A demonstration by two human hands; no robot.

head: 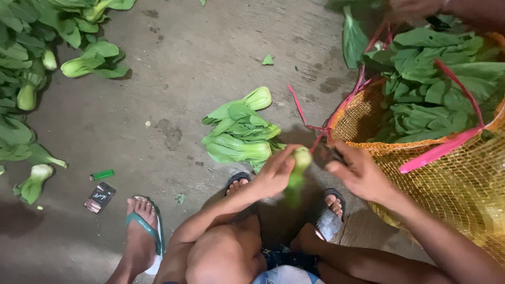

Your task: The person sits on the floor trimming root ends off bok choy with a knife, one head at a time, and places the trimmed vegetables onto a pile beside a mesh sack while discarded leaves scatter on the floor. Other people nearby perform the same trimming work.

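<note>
My left hand (276, 171) grips a bok choy (298, 171) by its pale stem end, leaves hanging down and blurred. My right hand (357, 173) is just to its right, fingers curled around a small dark tool I cannot make out, next to the rim of an orange mesh sack (452, 179) full of bok choy with pink ties. A small pile of bok choy (239, 131) lies on the concrete floor just beyond my left hand.
More bok choy (31, 79) is heaped along the left edge and top left. A green lighter (102, 174) and a small dark packet (99, 198) lie on the floor. Another person's sandalled foot (143, 226) stands lower left; another person's hand (415, 8) reaches in top right.
</note>
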